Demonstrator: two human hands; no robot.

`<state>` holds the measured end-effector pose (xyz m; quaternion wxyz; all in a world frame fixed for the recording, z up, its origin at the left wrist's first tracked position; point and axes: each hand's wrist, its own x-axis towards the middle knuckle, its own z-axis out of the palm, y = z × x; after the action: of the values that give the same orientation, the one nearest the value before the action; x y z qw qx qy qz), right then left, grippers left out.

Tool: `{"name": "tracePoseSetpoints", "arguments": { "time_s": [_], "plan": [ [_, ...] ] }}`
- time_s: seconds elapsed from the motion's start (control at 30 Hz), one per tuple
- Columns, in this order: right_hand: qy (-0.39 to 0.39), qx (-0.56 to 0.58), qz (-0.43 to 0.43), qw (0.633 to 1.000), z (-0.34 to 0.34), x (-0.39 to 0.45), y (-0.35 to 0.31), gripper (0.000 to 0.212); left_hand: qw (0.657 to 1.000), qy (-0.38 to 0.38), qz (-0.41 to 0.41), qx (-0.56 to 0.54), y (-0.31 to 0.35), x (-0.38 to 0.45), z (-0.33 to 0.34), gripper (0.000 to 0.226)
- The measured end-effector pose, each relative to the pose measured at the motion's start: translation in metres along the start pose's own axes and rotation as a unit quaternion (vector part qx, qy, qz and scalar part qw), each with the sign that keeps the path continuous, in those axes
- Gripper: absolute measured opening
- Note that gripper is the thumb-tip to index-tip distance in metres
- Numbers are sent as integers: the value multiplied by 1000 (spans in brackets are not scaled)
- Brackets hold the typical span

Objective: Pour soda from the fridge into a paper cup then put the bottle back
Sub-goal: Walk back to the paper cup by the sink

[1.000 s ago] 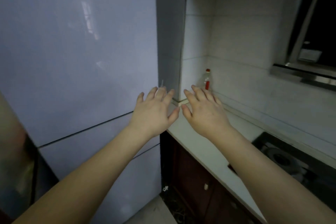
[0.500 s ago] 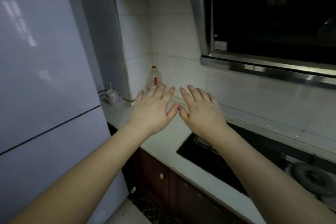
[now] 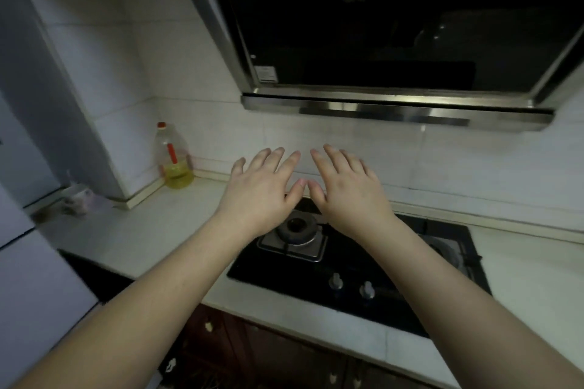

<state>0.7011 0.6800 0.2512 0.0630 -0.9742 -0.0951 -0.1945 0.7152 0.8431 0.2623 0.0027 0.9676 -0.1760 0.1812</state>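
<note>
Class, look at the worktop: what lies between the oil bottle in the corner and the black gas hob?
In the head view, only bare white countertop lies between the oil bottle and the gas hob; nothing stands there.

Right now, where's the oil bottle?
In the head view the oil bottle stands upright at left, in the back corner of the countertop against the tiled wall, left of the left hand and the stove.
</note>
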Motion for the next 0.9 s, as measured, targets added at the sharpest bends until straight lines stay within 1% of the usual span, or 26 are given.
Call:
{"name": "tracePoseSetpoints", "arguments": {
  "time_s": [0.2, 0.3, 0.47, 0.6, 0.73, 0.9],
  "plan": [
    [1, -47, 102, 994, -3, -17, 56, 59, 994, -1, 104, -44, 47, 47, 25, 65],
    [3, -81, 157, 984, -10, -31, 82, 58, 984, 1, 165, -74, 74, 66, 35, 61],
    [16, -122, 253, 960, -19, -64, 118, 57, 964, 3, 245, -104, 132, 86, 47, 61],
    [30, -143, 324, 935, -28, -104, 144, 67, 940, 8, 318, -124, 189, 90, 55, 61],
    [18, -172, 392, 904, -45, -154, 172, 71, 910, 4, 387, -152, 252, 84, 54, 60],
    [20, -204, 461, 863, -74, -220, 207, 67, 872, 4, 455, -181, 335, 65, 45, 59]
  ]
}}
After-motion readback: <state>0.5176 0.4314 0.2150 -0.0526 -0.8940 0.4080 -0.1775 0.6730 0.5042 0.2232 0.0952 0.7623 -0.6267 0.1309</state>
